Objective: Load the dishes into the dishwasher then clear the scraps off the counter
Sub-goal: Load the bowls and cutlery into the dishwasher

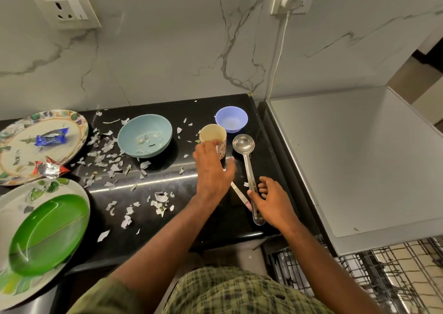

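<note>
Glossy black counter, shiny steel ladle, torn paper scraps.

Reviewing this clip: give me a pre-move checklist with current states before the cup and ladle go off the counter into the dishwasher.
1. Left hand on the cup: ok, fingers touch its near side; closed grip cannot tell.
2. Right hand on the ladle: ok, fingers curl round the handle.
3. Cup upright: ok.
4. Dishwasher rack pulled out: ok, wire rack visible lower right.
5. Free rack slot: cannot tell.
6. Paper scraps cleared: not ok.
</note>
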{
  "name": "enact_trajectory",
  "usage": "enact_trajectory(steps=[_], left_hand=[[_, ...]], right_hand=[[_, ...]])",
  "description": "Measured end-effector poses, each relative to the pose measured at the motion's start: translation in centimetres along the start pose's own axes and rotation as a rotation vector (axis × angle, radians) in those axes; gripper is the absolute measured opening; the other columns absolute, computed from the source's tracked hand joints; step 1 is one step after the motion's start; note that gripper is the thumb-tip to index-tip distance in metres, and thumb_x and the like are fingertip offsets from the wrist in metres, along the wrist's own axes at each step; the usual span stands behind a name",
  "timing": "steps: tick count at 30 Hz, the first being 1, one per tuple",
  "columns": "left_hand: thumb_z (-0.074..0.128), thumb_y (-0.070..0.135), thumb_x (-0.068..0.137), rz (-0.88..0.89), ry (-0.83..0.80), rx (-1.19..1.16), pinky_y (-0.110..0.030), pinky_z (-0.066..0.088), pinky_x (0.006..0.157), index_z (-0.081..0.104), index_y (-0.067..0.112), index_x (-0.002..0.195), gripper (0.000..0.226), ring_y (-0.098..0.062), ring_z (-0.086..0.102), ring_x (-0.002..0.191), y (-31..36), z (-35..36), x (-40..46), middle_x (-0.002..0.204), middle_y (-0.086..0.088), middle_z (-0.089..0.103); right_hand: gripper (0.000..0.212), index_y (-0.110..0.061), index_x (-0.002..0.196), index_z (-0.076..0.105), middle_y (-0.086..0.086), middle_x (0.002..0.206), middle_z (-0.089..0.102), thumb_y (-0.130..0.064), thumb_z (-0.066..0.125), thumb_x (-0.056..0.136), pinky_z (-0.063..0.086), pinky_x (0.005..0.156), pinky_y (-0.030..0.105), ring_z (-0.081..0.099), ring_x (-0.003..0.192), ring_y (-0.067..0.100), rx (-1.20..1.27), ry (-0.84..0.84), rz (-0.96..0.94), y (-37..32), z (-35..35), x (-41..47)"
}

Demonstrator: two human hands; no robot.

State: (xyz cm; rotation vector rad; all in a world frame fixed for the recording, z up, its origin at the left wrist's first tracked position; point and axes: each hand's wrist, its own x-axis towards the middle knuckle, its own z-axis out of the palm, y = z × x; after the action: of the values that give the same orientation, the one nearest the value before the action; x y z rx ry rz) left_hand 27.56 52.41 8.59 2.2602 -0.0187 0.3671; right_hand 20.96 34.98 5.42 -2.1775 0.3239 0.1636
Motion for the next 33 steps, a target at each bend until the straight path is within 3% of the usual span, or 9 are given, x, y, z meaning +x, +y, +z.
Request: enact_trajectory(steps=[3,8,10,14,20,24,27,31,33], left_hand=[[0.086,0.029,0.079,-0.185,0.034,0.016,-0.047,0.038,0.116,0.031,0.019,0.147,0.088,-0.028,0.031,0.142,-0.2,0.1,2.5,0.151,-0.009,0.030],[0.094,0.041,0.071,-0.323,-0.063,-0.031,-0.054,0.034,0.119,0.018,0.025,0.160,0.118,-0.028,0.031,0.151,-2.3,0.8,5.9,0.165,-0.003,0.029],[0.096,0.044,0.067,-0.347,-0.081,-0.080,-0.052,0.041,0.117,0.029,0.025,0.156,0.113,-0.026,0.043,0.145,-2.8,0.8,7.1,0.158,-0.003,0.043],[0.086,0.057,0.052,-0.239,-0.037,-0.152,-0.045,0.056,0.098,0.057,0.027,0.125,0.084,-0.021,0.067,0.108,-3.7,0.4,7.7,0.120,-0.001,0.067],[0.092,0.057,0.062,-0.144,0.015,-0.240,-0.044,0.052,0.106,0.048,0.032,0.140,0.093,-0.015,0.063,0.119,-0.2,-0.1,3.6,0.133,0.004,0.062],[0.094,0.049,0.072,0.019,-0.097,-0.355,-0.044,0.054,0.103,0.052,0.032,0.137,0.080,-0.013,0.063,0.118,4.4,0.2,-0.5,0.133,0.009,0.061],[0.092,0.041,0.075,0.133,-0.264,-0.431,-0.044,0.053,0.104,0.053,0.021,0.142,0.080,-0.018,0.063,0.121,7.5,1.7,-3.8,0.137,0.002,0.062],[0.097,0.026,0.070,0.196,-0.489,-0.540,-0.022,0.055,0.097,0.050,0.002,0.144,0.091,0.001,0.064,0.115,11.8,5.0,-8.6,0.128,0.012,0.063],[0.097,0.026,0.068,0.224,-0.596,-0.529,-0.024,0.056,0.095,0.051,0.007,0.144,0.091,-0.002,0.065,0.114,13.5,6.6,-10.9,0.127,0.017,0.065]], right_hand=[[0.069,-0.020,0.153,0.046,-0.004,0.135,0.059,-0.041,0.075,0.094,0.051,0.101,0.025,0.060,0.118,0.009,0.088,-0.002,0.040,-0.1,-0.1,0.0],[0.063,-0.022,0.151,0.048,-0.005,0.135,0.060,-0.038,0.074,0.096,0.052,0.102,0.026,0.060,0.120,0.010,0.177,0.009,0.069,0.1,-0.6,-0.4],[0.061,-0.023,0.149,0.050,-0.005,0.134,0.060,-0.040,0.074,0.095,0.052,0.103,0.028,0.061,0.119,0.009,0.194,0.022,0.076,0.1,-0.3,-0.6],[0.071,-0.023,0.142,0.057,-0.002,0.130,0.063,-0.058,0.071,0.081,0.054,0.106,0.037,0.063,0.118,0.009,0.191,0.112,0.068,0.3,-0.2,-1.4],[0.057,-0.022,0.140,0.060,-0.001,0.133,0.061,-0.049,0.070,0.091,0.054,0.104,0.031,0.062,0.119,0.007,0.288,0.238,0.015,1.0,-2.1,-3.8],[0.039,-0.020,0.134,0.066,-0.005,0.125,0.069,-0.035,0.071,0.099,0.055,0.100,0.024,0.067,0.112,0.005,0.533,0.308,0.054,1.5,-4.6,-5.5],[0.030,-0.017,0.126,0.070,0.004,0.117,0.074,-0.036,0.065,0.102,0.056,0.105,0.042,0.071,0.112,0.023,0.836,0.329,0.159,2.2,-6.8,-6.7],[0.048,-0.004,0.132,0.066,0.017,0.119,0.072,-0.043,0.053,0.107,0.054,0.103,0.047,0.070,0.111,0.029,1.327,0.221,0.316,4.4,-10.4,-9.1],[0.059,-0.003,0.140,0.060,0.017,0.128,0.068,-0.050,0.050,0.107,0.055,0.102,0.047,0.064,0.119,0.030,1.489,0.112,0.333,6.8,-11.6,-10.6]])
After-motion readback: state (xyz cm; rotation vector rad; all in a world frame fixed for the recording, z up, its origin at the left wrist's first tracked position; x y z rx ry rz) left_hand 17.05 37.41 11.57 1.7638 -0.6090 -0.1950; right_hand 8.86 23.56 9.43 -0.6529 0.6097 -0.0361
